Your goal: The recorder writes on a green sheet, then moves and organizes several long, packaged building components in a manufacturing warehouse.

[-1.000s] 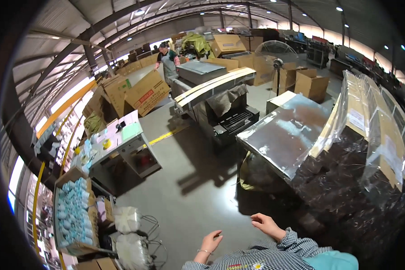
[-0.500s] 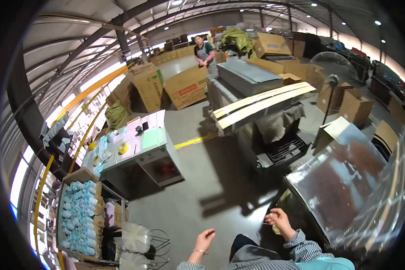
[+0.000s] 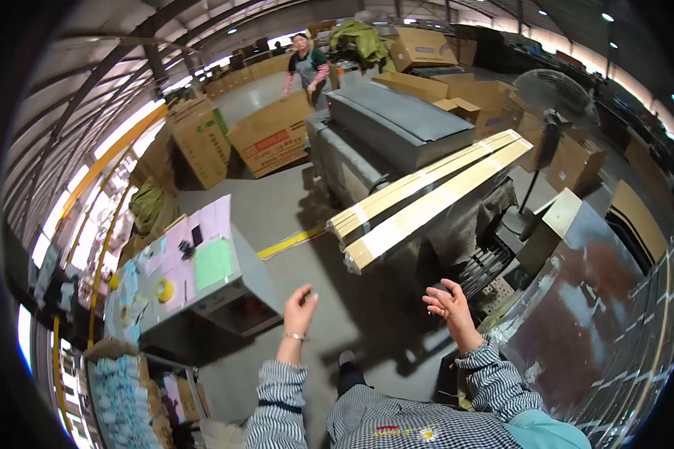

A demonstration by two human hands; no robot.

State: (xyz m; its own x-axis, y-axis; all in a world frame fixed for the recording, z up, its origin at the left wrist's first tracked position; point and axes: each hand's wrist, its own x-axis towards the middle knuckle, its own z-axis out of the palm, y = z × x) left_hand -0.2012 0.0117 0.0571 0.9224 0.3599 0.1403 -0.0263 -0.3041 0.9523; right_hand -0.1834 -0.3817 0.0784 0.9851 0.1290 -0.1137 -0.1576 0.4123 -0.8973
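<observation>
My left hand (image 3: 299, 313) is raised over the grey floor, thumb and fingers apart, with nothing in it. A bracelet circles its wrist. My right hand (image 3: 449, 305), also bare, has its fingers spread and slightly curled, a little below the near end of two pale yellow bundles of long flat strips (image 3: 438, 198). These bundles lie side by side across the near end of a grey machine (image 3: 397, 123). Neither hand seems to touch anything. Both forearms wear checked sleeves.
On the left stands a desk (image 3: 266, 280) with papers and a yellow tape roll (image 3: 165, 289); below it is a bin of blue-and-white bundles (image 3: 123, 396). A stained metal tabletop (image 3: 569, 299) and a stand fan (image 3: 550, 135) are on the right. Behind a large carton (image 3: 273, 146) stands another person (image 3: 307, 71).
Both my hands have risen and reached forward, and the strips and machine look closer. The desk has shifted left in view. The other person has moved an arm out toward the carton.
</observation>
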